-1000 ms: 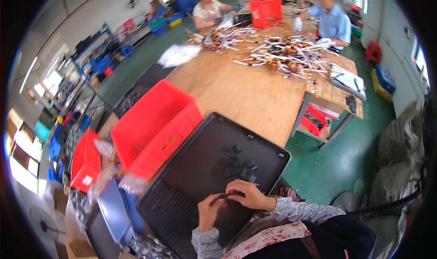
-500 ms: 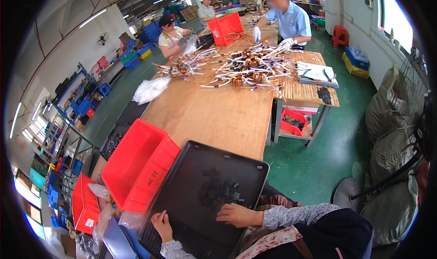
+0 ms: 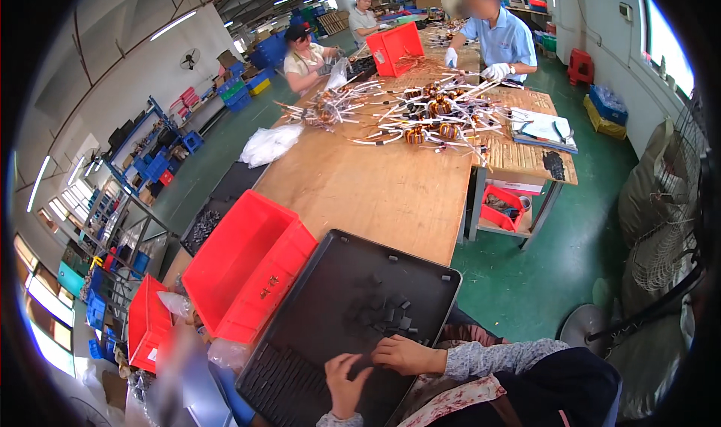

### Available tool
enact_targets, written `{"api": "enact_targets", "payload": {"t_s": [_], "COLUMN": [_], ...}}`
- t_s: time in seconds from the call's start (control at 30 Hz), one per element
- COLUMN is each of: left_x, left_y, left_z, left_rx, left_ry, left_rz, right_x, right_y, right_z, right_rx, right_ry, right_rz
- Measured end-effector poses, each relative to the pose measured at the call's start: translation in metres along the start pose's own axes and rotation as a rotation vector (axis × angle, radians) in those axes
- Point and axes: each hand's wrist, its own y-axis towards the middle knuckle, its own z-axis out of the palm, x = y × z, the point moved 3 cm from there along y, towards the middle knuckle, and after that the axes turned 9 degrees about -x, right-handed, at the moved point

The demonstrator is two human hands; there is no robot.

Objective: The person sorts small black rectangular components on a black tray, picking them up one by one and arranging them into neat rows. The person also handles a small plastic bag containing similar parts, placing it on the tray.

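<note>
A large black tray [image 3: 330, 299] lies in front of me, and both hands are over its near part. In its right half is a loose heap of small black blocks [image 3: 387, 312]. Rows of similar dark pieces [image 3: 282, 378] lie side by side at its near left. My right hand [image 3: 405, 354] is beside the heap with its fingers bent together; what they hold, if anything, is hidden. Close to its fingertips is my left hand [image 3: 345, 383], thumb and fingers apart. Something dark shows between the two hands, too unclear to name.
A red bin [image 3: 248, 265] leans against the tray's left edge; another red bin [image 3: 148, 322] stands farther left. Wired copper coils [image 3: 439, 111] pile on the wooden table [image 3: 360, 179], near a white plastic bag [image 3: 270, 145]. Several people work beyond. A fan base [image 3: 586, 325] stands right.
My left hand has moved right from the tray's left side to my right hand, uncovering the rows. My right hand has shifted slightly toward me. The view has turned a little left.
</note>
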Motion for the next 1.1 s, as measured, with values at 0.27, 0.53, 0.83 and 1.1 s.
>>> {"api": "enact_targets", "payload": {"t_s": [0.27,0.53,0.83,1.1], "left_x": [-0.001,-0.003,-0.006,-0.019], "left_y": [-0.014,-0.013,-0.021,-0.022], "left_z": [0.025,0.027,0.022,0.026], "left_rx": [0.058,0.036,0.067,0.059], "left_ry": [-0.029,-0.207,-0.521,-0.713], "left_rz": [-0.018,-0.117,-0.358,-0.415], "right_x": [0.002,-0.008,0.005,0.006], "right_y": [-0.014,-0.036,-0.027,-0.006], "right_z": [-0.048,-0.036,-0.025,-0.036], "right_rx": [-0.026,0.194,0.170,-0.143], "right_ry": [-0.271,-0.334,-0.369,0.004], "right_rz": [0.174,0.212,0.177,0.327]}}
